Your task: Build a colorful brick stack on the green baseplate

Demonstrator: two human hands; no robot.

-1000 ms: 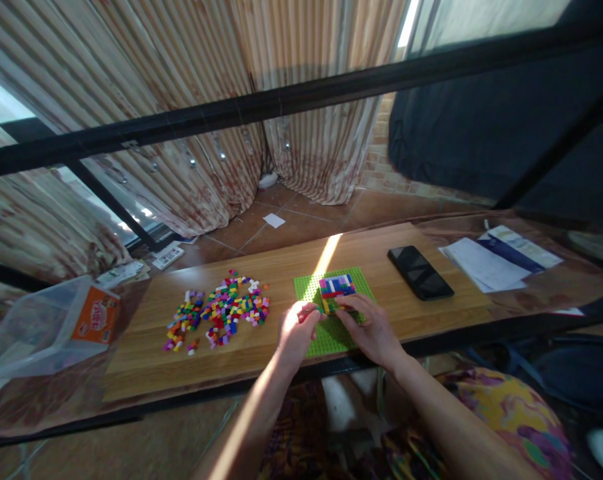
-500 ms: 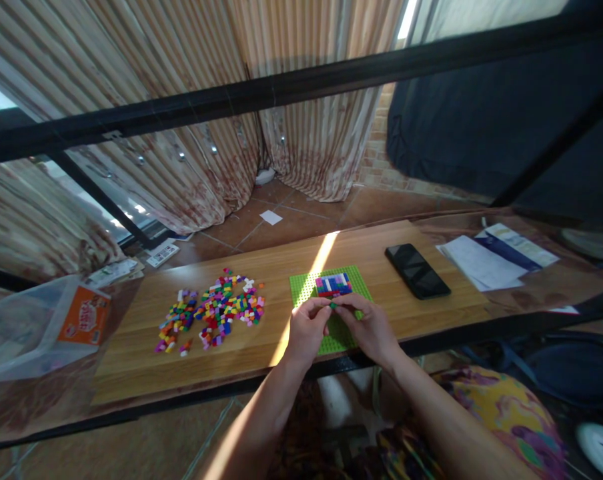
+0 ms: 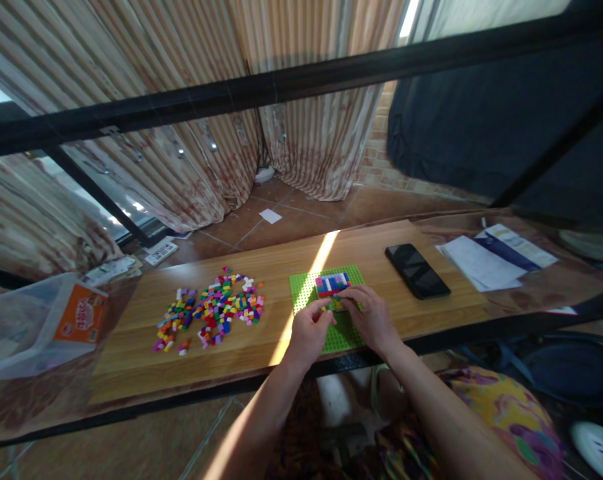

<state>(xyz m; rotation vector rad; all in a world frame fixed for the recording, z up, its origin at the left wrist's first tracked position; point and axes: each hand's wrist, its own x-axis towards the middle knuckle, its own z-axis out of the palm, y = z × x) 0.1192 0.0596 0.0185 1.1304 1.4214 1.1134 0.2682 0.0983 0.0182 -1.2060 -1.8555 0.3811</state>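
A green studded baseplate [image 3: 349,337] lies on the wooden board, with a small block of blue, red, white and pink toy bricks [image 3: 332,284] built on its far half. My left hand [image 3: 309,328] rests over the plate's left side, thumb and forefinger slightly apart near the block's front edge. The fingertips of my right hand [image 3: 373,319] come together at the block's front right corner. Anything between them is too small or hidden to make out. Some yellow and green pieces show between my two hands.
Loose coloured bricks [image 3: 221,300] lie spread on the wooden board [image 3: 146,367] to the left. A black phone [image 3: 417,271] and papers [image 3: 481,262] are to the right. A clear plastic box [image 3: 26,327] with an orange label stands at far left. A dark bar [image 3: 261,88] crosses beyond.
The hands, earlier together around a small green brick, have come apart a little. My right fingertips have moved up to the block's front edge; my left hand has drawn slightly back.
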